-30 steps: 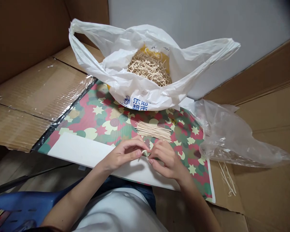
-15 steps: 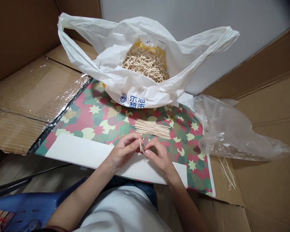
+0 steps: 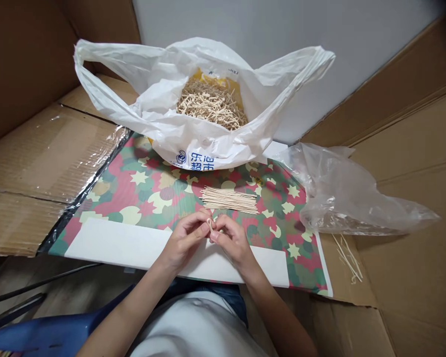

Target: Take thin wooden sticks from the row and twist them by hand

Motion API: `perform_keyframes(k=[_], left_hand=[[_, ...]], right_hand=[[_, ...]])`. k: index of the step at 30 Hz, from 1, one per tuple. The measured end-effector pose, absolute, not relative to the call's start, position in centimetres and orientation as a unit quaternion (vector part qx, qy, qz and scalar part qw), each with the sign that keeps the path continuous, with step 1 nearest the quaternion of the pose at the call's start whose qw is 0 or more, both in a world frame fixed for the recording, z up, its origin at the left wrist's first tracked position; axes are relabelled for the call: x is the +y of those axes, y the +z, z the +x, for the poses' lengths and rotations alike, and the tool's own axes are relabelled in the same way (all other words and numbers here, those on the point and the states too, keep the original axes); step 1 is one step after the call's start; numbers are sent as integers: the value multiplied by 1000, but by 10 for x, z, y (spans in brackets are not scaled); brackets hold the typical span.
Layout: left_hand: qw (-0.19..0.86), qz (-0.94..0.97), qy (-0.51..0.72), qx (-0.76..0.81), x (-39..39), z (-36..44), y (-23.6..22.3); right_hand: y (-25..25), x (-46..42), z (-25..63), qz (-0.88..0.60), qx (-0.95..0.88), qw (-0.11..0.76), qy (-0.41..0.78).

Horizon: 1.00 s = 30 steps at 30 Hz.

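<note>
My left hand (image 3: 184, 238) and my right hand (image 3: 233, 243) meet above a white strip (image 3: 115, 245) on a camouflage-patterned board (image 3: 144, 198). Between their fingertips both pinch a short, pale, bent strand (image 3: 209, 225), partly hidden by my fingers. Just beyond my hands lies a neat row of thin wooden sticks (image 3: 229, 200). Farther back, a white plastic carrier bag (image 3: 204, 151) holds a heap of similar pale sticks (image 3: 211, 104) over a yellow liner (image 3: 204, 77).
A crumpled clear plastic bag (image 3: 349, 198) lies to the right, with several loose sticks (image 3: 347, 258) on cardboard below it. Flattened cardboard (image 3: 48, 158), partly taped, surrounds the board. A blue chair part (image 3: 52, 337) shows at lower left.
My hands have drawn closer, and more of the pale strand is now covered by my fingertips. The whole view has shifted left and the board appears slightly lower.
</note>
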<state>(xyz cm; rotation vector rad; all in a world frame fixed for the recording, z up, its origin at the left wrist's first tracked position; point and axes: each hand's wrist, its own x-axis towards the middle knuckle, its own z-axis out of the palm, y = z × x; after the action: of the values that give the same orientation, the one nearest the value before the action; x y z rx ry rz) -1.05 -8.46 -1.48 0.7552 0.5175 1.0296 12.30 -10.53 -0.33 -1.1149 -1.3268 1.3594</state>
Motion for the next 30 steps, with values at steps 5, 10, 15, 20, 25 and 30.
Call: perform_keyframes(k=[5,10,15,20,25,30], left_hand=[[789,302,480,235,-83,-15,-13],[788,285,486,248,-81,-18,-10],[783,287,491,250,-80,-18,-9],[801,332,440,235,-80,-22,-9],[838,371,358,181,-82,-20,-11],[847,368,344,170,-83,-18,-13]], right_hand=[[-3,-107,134,-442,-571,394,569],[-16,-116,142,-411,-523,357,656],[-27,-123,141,-383,-457,389,703],[-27,-124,135,-367,-355,540,669],[-19,-119,127,-402,-338,565,637],[-12,-116,124,-422,-351,540,638]])
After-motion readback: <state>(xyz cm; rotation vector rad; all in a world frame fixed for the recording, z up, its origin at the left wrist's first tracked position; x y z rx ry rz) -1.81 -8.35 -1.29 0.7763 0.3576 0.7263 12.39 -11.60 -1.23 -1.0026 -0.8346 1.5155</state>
